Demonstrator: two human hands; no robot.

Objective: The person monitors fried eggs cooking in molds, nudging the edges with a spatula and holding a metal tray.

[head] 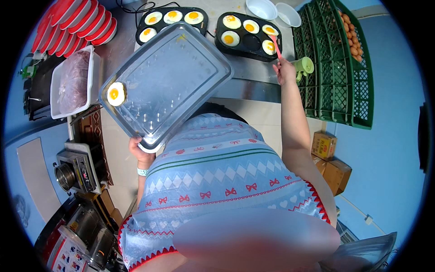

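My left hand (141, 153) grips the near corner of a rectangular stainless steel tray (170, 71), which slants across the front of the counter. One fried egg (116, 94) lies at the tray's left side. In my right hand (286, 70) is a pink spatula (276, 47), its tip at the edge of a fried egg (270, 30) in the right-hand black egg pan (222, 51). That pan holds several fried eggs, and its front middle well (251, 42) is bare. The left-hand black egg pan (204, 15) also holds several eggs and is partly hidden behind the tray.
Right of my hand are a light green cup (303, 65) and stacked green crates (334, 68) with brown eggs (352, 37). White bowls (261, 9) stand behind. At left are red-and-white containers (81, 23) and a white tub (95, 74) holding a plastic bag (74, 81).
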